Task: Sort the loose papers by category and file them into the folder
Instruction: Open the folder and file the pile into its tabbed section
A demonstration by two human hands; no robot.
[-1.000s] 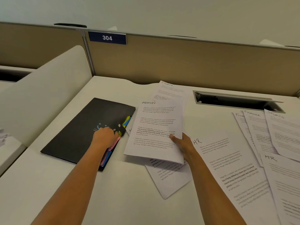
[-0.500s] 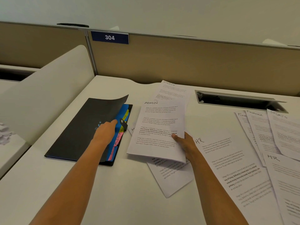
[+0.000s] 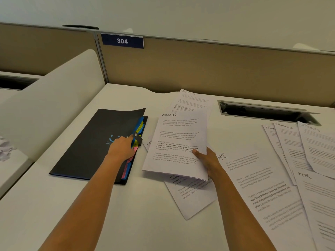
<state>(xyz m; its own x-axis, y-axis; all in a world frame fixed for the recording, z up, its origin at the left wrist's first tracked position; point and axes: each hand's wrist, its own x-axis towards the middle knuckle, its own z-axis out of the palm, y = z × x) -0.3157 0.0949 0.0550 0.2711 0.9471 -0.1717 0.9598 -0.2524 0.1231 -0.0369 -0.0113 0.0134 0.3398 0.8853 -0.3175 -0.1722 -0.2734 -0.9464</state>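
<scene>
A black folder (image 3: 94,142) lies on the white desk at the left, its front cover lifted a little along the right edge. My left hand (image 3: 121,148) grips that edge of the cover; blue, yellow and pink divider tabs (image 3: 138,126) show underneath. My right hand (image 3: 206,159) holds a sheet headed ADMIN (image 3: 178,144) just above the desk, right of the folder. Under it lie a SPORTS sheet (image 3: 192,102) and another sheet (image 3: 192,196). A sheet headed HR (image 3: 253,182) lies to the right.
More sheets headed FINANCE (image 3: 288,142), SPORTS (image 3: 319,147) and HR (image 3: 315,192) overlap at the right. A dark cable slot (image 3: 261,113) is cut into the desk at the back. A beige partition with a sign 304 (image 3: 122,41) stands behind; a white divider panel (image 3: 54,98) bounds the left.
The folder was closed a second ago; my left hand has lifted the right edge of its cover, baring the coloured tabs. The ADMIN sheet has stayed in my right hand.
</scene>
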